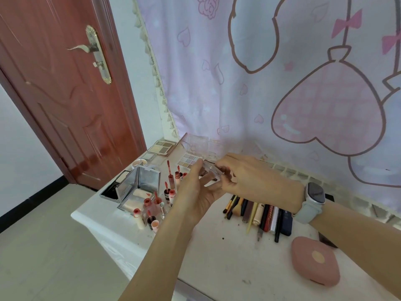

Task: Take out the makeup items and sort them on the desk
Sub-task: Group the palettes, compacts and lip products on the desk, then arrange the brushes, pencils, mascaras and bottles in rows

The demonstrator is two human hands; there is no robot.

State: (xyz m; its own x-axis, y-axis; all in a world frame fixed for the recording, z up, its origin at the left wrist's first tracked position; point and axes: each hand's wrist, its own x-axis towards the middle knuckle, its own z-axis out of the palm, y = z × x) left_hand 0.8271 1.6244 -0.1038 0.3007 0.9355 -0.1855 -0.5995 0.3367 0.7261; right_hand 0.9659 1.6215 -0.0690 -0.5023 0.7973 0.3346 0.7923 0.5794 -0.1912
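While both hands, the left hand [196, 187] and the right hand [249, 177], pinch a small clear compact [211, 169] above the middle of the table [227, 257], the step in hand appears to be sorting it. Lip tints [160, 200] stand near the left edge and pencils and brushes [262, 216] lie toward the right. The next move likely calls for setting it beside the palettes [161, 147] at the far edge.
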